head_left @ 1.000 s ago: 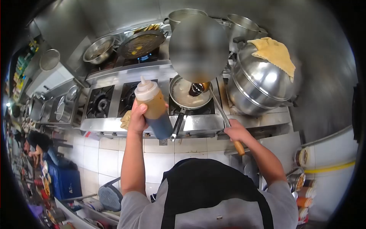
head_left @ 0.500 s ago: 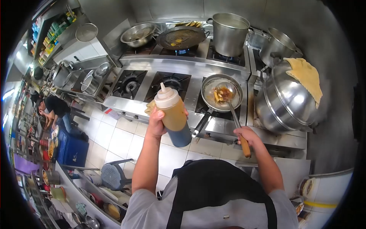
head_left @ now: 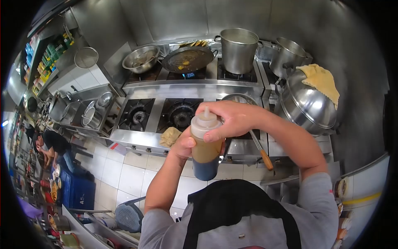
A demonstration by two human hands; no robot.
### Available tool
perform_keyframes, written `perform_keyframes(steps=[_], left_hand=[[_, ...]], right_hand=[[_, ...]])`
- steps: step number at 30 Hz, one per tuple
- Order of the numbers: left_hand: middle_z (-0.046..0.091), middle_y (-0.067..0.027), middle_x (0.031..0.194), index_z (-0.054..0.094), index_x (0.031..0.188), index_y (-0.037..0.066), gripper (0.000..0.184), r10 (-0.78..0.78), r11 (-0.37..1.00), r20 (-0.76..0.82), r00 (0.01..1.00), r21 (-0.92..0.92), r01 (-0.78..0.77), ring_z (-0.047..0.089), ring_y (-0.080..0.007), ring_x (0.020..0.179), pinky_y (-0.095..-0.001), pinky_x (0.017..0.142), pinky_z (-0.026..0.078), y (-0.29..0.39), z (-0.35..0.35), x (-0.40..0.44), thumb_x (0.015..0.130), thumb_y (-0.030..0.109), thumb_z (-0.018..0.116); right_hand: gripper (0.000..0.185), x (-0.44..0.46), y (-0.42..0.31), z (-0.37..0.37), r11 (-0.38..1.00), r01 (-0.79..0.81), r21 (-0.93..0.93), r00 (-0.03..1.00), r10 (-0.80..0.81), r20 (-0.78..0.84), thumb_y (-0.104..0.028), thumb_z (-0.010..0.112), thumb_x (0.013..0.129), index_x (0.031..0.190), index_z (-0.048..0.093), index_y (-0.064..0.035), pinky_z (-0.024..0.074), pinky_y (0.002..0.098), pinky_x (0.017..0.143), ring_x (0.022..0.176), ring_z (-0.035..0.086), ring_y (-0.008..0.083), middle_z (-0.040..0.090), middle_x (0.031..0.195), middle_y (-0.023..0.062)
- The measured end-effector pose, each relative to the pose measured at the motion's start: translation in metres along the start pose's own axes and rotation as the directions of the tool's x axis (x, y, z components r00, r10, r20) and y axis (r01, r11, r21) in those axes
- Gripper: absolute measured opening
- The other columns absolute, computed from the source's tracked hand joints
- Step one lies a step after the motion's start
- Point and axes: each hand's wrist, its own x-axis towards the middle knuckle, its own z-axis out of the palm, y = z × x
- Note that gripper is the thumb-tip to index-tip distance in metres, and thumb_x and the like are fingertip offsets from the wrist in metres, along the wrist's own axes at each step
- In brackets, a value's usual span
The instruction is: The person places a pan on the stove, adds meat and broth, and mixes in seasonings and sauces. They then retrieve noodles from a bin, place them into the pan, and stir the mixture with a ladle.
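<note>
The squeeze bottle [head_left: 205, 154] is up in the air by the front edge of the stove [head_left: 143, 137], with its tip up. It looks soft, a bit heavy with dark stuff low down, and maybe slippery. The fat middle seems best to hold. The left hand [head_left: 183, 146] is curled round its side, open just as wide as the bottle. The right hand [head_left: 237, 119] is bent round the cap [head_left: 205, 120]. So 2 hands have it.

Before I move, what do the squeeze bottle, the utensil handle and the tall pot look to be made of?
The squeeze bottle looks like translucent plastic: amber and dark layers show through. The utensil handle seems to have a metal shaft, grey and shiny, and an orange-brown grip, probably wood. The tall pot is grey metal with a soft sheen, likely stainless steel, perhaps aluminium.
</note>
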Motion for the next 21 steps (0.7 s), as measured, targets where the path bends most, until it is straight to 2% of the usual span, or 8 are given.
perform_keyframes(steps=[4, 5, 7, 13, 16, 17, 19, 21], left_hand=[[0.067, -0.0107, 0.114, 0.049, 0.135, 0.001, 0.086, -0.064, 0.962, 0.032, 0.997, 0.267, 0.053, 0.067, -0.0224, 0.104, -0.0359, 0.093, 0.053, 0.038, 0.006, -0.018, 0.066, 0.037, 0.087], [0.067, -0.0107, 0.114, 0.049, 0.135, 0.001, 0.086, -0.058, 0.963, 0.036, 0.998, 0.264, 0.046, 0.067, -0.0224, 0.104, -0.0359, 0.093, 0.053, 0.041, 0.008, -0.021, 0.066, 0.037, 0.087], [0.066, -0.0077, 0.115, 0.053, 0.131, 0.002, 0.078, 0.04, 0.899, -0.105, 0.994, 0.438, 0.01, 0.064, -0.0178, 0.107, -0.0329, 0.096, 0.049, 0.04, 0.013, -0.029, 0.066, 0.029, 0.086], [0.064, -0.0036, 0.117, 0.056, 0.127, 0.006, 0.068, 0.063, 0.835, -0.274, 0.96, 0.542, 0.1, 0.061, -0.0141, 0.106, -0.0307, 0.098, 0.046, 0.034, 0.01, -0.037, 0.065, 0.016, 0.083], [0.063, -0.0033, 0.116, 0.057, 0.125, 0.007, 0.066, 0.074, 0.855, -0.295, 0.953, 0.51, 0.092, 0.061, -0.0136, 0.105, -0.031, 0.096, 0.047, 0.022, 0.005, -0.034, 0.065, 0.016, 0.083], [0.063, -0.0033, 0.116, 0.057, 0.125, 0.007, 0.066, 0.047, 0.857, -0.265, 0.963, 0.507, 0.098, 0.061, -0.0136, 0.105, -0.031, 0.096, 0.047, 0.02, 0.007, -0.035, 0.065, 0.016, 0.083], [0.062, -0.0037, 0.115, 0.056, 0.123, 0.006, 0.067, 0.233, 0.67, -0.259, 0.937, 0.741, 0.038, 0.06, -0.0137, 0.103, -0.0318, 0.093, 0.049, 0.011, 0.014, -0.029, 0.064, 0.019, 0.084], [0.062, -0.0057, 0.116, 0.052, 0.131, 0.005, 0.079, 0.147, 0.756, -0.087, 0.985, 0.653, -0.055, 0.06, -0.0152, 0.104, -0.0331, 0.093, 0.049, 0.008, 0.03, -0.008, 0.062, 0.022, 0.087]], right_hand=[[0.063, 0.01, -0.025, 0.012, 0.989, -0.129, -0.077, 0.991, 0.126, -0.046, -0.054, 0.076, 0.075, 0.112, 0.061, -0.0056, 0.0541, 0.0391, 0.078, 0.089, 0.071, 0.03, 0.072, 0.095, 0.0136], [0.063, 0.012, -0.027, 0.016, 0.988, -0.132, -0.084, 0.991, 0.129, -0.044, -0.054, 0.076, 0.075, 0.112, 0.061, -0.0056, 0.0541, 0.0391, 0.078, 0.089, 0.071, 0.03, 0.072, 0.095, 0.0136], [0.061, 0.015, -0.029, 0.025, 0.983, -0.142, -0.113, 0.989, 0.137, -0.05, -0.052, 0.076, 0.074, 0.111, 0.061, -0.005, 0.0542, 0.0399, 0.077, 0.087, 0.071, 0.0317, 0.071, 0.094, 0.0145], [0.059, 0.022, -0.034, 0.044, 0.948, -0.25, -0.196, 0.963, 0.224, -0.147, -0.048, 0.074, 0.072, 0.111, 0.061, -0.0043, 0.0544, 0.0415, 0.075, 0.085, 0.071, 0.0362, 0.071, 0.091, 0.0178], [0.06, 0.02, -0.03, 0.048, 0.932, -0.288, -0.218, 0.952, 0.254, -0.173, -0.047, 0.074, 0.072, 0.113, 0.06, -0.0045, 0.0548, 0.042, 0.073, 0.084, 0.071, 0.0376, 0.072, 0.089, 0.0187], [0.061, 0.014, -0.027, 0.049, 0.927, -0.288, -0.24, 0.952, 0.249, -0.18, -0.046, 0.074, 0.072, 0.114, 0.059, -0.0045, 0.055, 0.0426, 0.072, 0.082, 0.071, 0.0382, 0.072, 0.087, 0.0191], [0.067, -0.002, -0.025, 0.053, 0.939, -0.252, -0.234, 0.953, 0.198, -0.23, -0.053, 0.072, 0.072, 0.111, 0.056, -0.0009, 0.0547, 0.0472, 0.069, 0.078, 0.07, 0.0417, 0.07, 0.081, 0.0215], [0.065, -0.032, -0.025, 0.056, 0.925, -0.292, -0.244, 0.928, 0.213, -0.305, -0.054, 0.073, 0.072, 0.106, 0.057, -0.0009, 0.0546, 0.0483, 0.068, 0.077, 0.07, 0.0421, 0.07, 0.08, 0.0224]])
